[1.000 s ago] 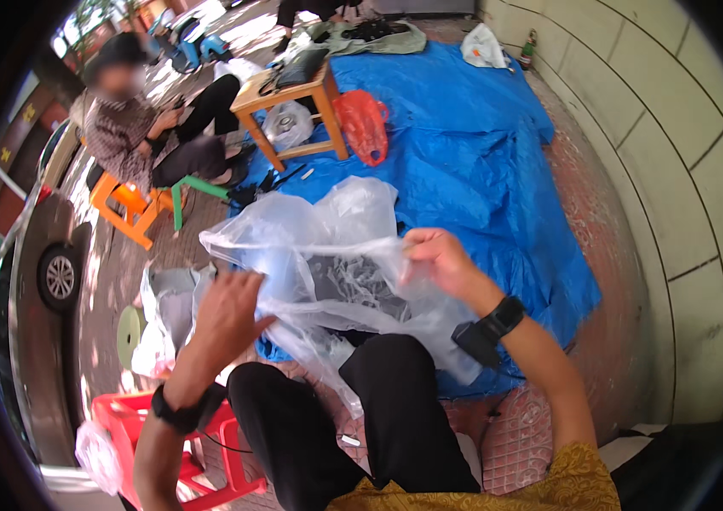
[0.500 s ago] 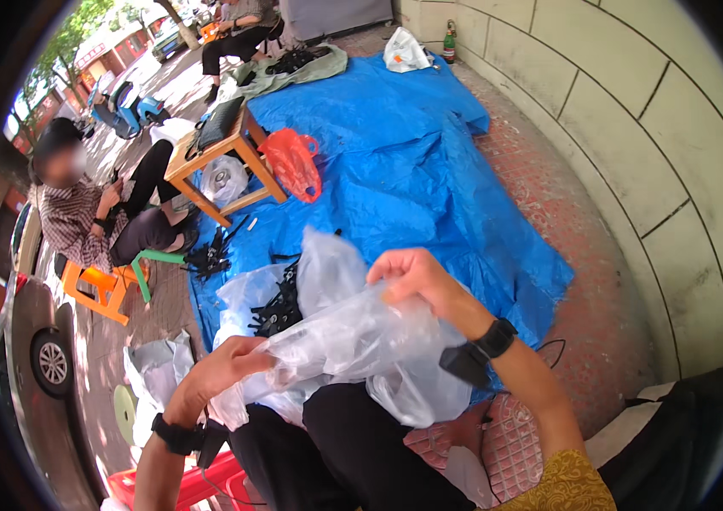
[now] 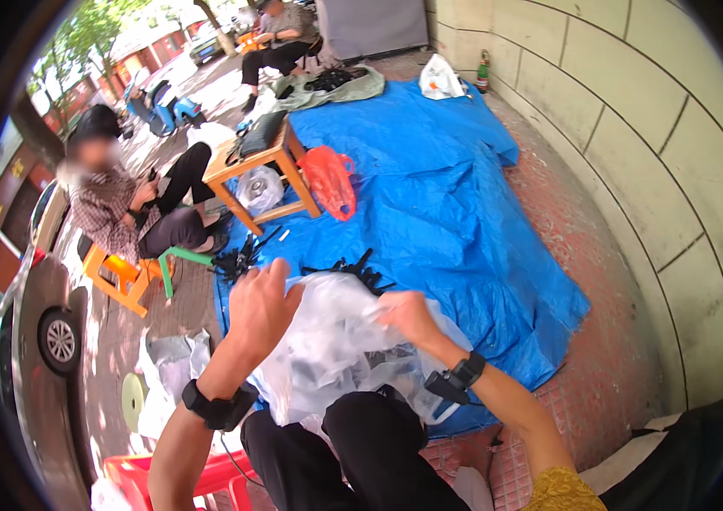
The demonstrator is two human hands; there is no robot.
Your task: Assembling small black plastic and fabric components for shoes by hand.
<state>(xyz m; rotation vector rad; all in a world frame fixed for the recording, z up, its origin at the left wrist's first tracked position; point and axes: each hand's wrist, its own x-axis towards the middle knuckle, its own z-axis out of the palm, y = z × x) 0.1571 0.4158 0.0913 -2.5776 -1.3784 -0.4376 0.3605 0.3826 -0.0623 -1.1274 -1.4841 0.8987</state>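
A crumpled, translucent plastic bag (image 3: 327,328) spreads over my knees and the near edge of the blue tarp. My right hand (image 3: 412,319) pinches its upper right edge between closed fingers. Raised at the bag's left side is my left hand (image 3: 261,311), its thumb apart from the fingers and nothing visible between them. A pile of black straps or strips (image 3: 354,272) lies on the tarp just beyond the bag, partly hidden by it. Each of my wrists wears a black band with a small device.
The blue tarp (image 3: 429,196) stretches ahead to a pale tiled wall (image 3: 634,170). A wooden stool (image 3: 297,183) and a red plastic bag (image 3: 330,183) stand on it. Left, a person (image 3: 123,196) sits on an orange stool (image 3: 118,281); another sits farther back. A red stool (image 3: 135,477) is beside me.
My left hand has come off the bag's left side and risen. The right hand has moved lower, still gripping the bag, which is now bunched nearer the middle. The view has shifted slightly.
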